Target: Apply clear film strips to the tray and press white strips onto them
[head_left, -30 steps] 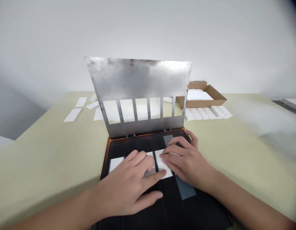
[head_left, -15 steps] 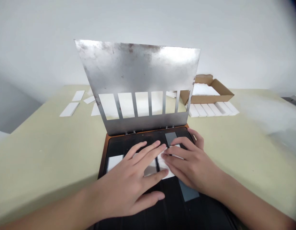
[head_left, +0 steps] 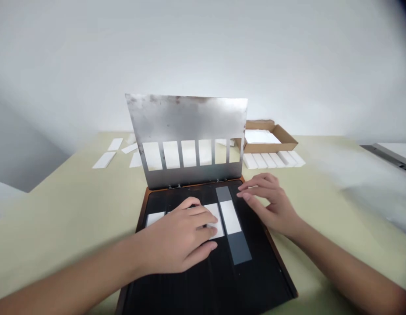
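Note:
A black board (head_left: 203,284) with a brown rim lies before me. A grey strip (head_left: 239,248) runs lengthwise on it, and a white card (head_left: 231,217) lies across the strip's middle. My left hand (head_left: 186,238) rests over the cards to the left, its fingers bent and a little apart, fingertips at another white card (head_left: 216,221). The hand covers part of the row; one more white card (head_left: 155,218) shows at the left end. My right hand (head_left: 270,201) hovers at the board's right edge, fingers apart and holding nothing. A hinged metal plate (head_left: 189,118) with several rectangular windows stands raised behind.
A cardboard box (head_left: 286,138) holding white material stands behind on the right, with a row of white blocks (head_left: 271,160) in front of it. Several loose white pieces (head_left: 104,160) lie at the left rear of the pale table (head_left: 74,210).
My right hand has drawn off the cards to the board's right edge, uncovering the white card on the grey strip. My left hand's fingers have bent. The view has shifted.

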`<state>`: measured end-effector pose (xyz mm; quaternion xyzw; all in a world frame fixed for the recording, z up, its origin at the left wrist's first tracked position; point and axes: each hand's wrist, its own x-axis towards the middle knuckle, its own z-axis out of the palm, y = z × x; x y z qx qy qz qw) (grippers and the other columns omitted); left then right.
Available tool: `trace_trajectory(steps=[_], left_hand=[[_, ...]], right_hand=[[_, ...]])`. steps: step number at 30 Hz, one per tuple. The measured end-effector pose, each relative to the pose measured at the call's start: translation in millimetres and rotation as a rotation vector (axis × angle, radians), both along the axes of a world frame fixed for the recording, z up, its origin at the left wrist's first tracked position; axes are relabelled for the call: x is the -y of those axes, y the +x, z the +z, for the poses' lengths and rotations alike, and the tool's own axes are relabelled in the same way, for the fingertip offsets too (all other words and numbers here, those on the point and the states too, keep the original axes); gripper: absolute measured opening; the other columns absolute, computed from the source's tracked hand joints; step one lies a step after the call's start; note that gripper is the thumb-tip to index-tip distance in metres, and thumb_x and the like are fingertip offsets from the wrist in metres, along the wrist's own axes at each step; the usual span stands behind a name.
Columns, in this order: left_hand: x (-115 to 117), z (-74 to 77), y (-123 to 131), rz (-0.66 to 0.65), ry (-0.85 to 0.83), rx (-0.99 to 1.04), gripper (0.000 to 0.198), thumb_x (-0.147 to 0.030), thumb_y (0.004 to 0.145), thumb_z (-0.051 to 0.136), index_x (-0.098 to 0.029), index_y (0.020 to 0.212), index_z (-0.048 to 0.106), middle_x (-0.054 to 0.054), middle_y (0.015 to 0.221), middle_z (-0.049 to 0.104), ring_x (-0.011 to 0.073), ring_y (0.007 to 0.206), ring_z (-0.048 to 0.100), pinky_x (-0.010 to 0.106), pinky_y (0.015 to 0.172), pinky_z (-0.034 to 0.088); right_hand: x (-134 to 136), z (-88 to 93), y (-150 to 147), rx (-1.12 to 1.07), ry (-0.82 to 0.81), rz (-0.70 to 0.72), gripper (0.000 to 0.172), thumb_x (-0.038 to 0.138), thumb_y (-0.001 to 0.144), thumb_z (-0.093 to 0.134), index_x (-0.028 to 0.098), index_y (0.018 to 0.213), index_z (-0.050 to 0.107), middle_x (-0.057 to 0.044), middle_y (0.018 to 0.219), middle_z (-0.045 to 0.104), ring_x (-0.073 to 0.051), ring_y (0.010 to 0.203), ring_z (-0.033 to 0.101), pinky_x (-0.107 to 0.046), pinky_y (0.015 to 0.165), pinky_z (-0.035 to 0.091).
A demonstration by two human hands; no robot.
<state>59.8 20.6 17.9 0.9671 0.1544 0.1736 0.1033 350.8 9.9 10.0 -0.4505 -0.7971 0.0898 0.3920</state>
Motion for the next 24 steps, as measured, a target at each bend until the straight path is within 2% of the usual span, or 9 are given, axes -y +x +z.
trace_trajectory(steps=[2,5,7,9,15,19,24], left_hand=[[-2,3.0,9,0.024,0.012,0.010,0.020,-0.026,0.106,0.058,-0.019,0.094,0.072,0.002,0.098,0.074,0.0173,0.089,0.067,0.042,0.100,0.038],[-3,-0.3,17,0.044,0.088,0.069,0.016,-0.022,0.105,0.057,-0.018,0.105,0.073,0.004,0.102,0.074,0.0187,0.091,0.066,0.043,0.097,0.039],[-4,-6.0,19,0.048,0.162,0.122,0.018,-0.019,0.102,0.059,-0.017,0.115,0.072,0.008,0.116,0.073,0.0239,0.103,0.066,0.046,0.098,0.039],[-4,-11.3,19,0.048,0.206,0.142,0.020,-0.018,0.100,0.062,-0.016,0.117,0.072,0.009,0.125,0.072,0.0286,0.113,0.063,0.048,0.100,0.038],[-5,-15.5,18,0.030,0.235,0.103,0.028,-0.029,0.104,0.060,-0.015,0.124,0.073,0.008,0.126,0.074,0.0308,0.113,0.062,0.051,0.104,0.037],[-6,-11.6,18,0.002,0.252,0.077,0.026,-0.034,0.104,0.061,-0.017,0.118,0.075,0.006,0.113,0.075,0.0274,0.102,0.064,0.048,0.097,0.039],[-4,-10.5,18,-0.167,0.261,-0.023,0.031,-0.036,0.107,0.058,-0.017,0.125,0.073,0.000,0.084,0.065,0.0186,0.077,0.059,0.042,0.083,0.043]], right_hand=[[-1,-16.9,3,0.017,-0.034,0.011,0.016,0.025,0.102,0.062,0.028,0.107,0.077,-0.004,0.113,0.077,-0.026,0.110,0.063,-0.051,0.100,0.045],[1,-30.8,7,0.051,-0.067,0.032,0.024,0.024,0.099,0.064,0.029,0.122,0.072,-0.006,0.126,0.072,-0.028,0.120,0.058,-0.052,0.104,0.044],[2,-31.4,9,0.066,-0.106,0.053,0.031,0.025,0.099,0.064,0.029,0.129,0.067,-0.006,0.131,0.069,-0.028,0.125,0.055,-0.053,0.107,0.042],[3,-28.1,12,0.072,-0.146,0.088,0.038,0.026,0.097,0.066,0.029,0.135,0.063,-0.006,0.134,0.067,-0.028,0.127,0.053,-0.052,0.109,0.041],[7,-18.4,12,0.168,-0.221,0.204,0.062,0.037,0.088,0.077,0.025,0.145,0.055,-0.008,0.142,0.062,-0.031,0.136,0.045,-0.052,0.118,0.031],[9,-17.5,9,0.229,-0.249,0.237,0.076,0.044,0.083,0.082,0.023,0.149,0.052,-0.006,0.147,0.061,-0.032,0.140,0.041,-0.051,0.123,0.024],[10,-18.2,8,0.242,-0.276,0.232,0.074,0.042,0.083,0.081,0.023,0.149,0.052,-0.005,0.150,0.061,-0.033,0.142,0.039,-0.051,0.123,0.023]])
